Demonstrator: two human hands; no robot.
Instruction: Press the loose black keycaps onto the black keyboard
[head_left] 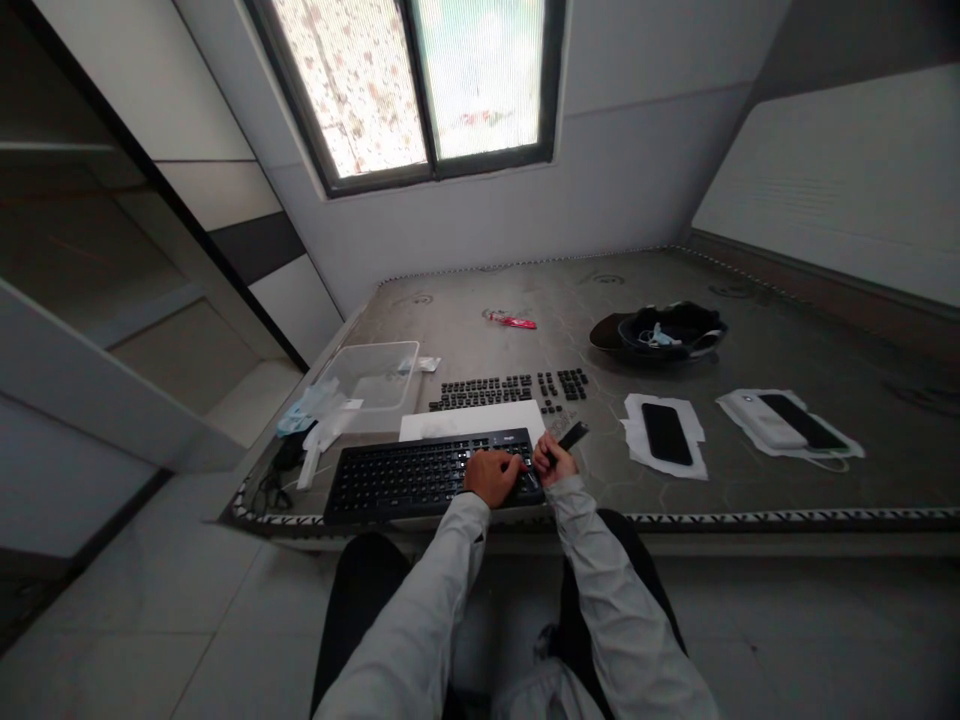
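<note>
A black keyboard (405,475) lies at the front edge of the bed, its keycaps off over much of its face. My left hand (491,477) rests on its right part, back up, fingers partly hidden and apparently laid on the board. At the keyboard's right end, my right hand (555,460) is closed around a short black-handled tool (574,435), whose handle points up and right; its working end is hidden by the fingers. Behind the keyboard, a white sheet (465,418) sticks out, and black keycaps (487,392) are laid out in rows.
To the left stands a clear plastic box (375,385), beside plastic wrappers (322,410) and a dark cable (271,490). On the right are a phone (666,434) on white paper, a white device (769,420) and a black cap (667,335). A red packet (514,321) lies farther back.
</note>
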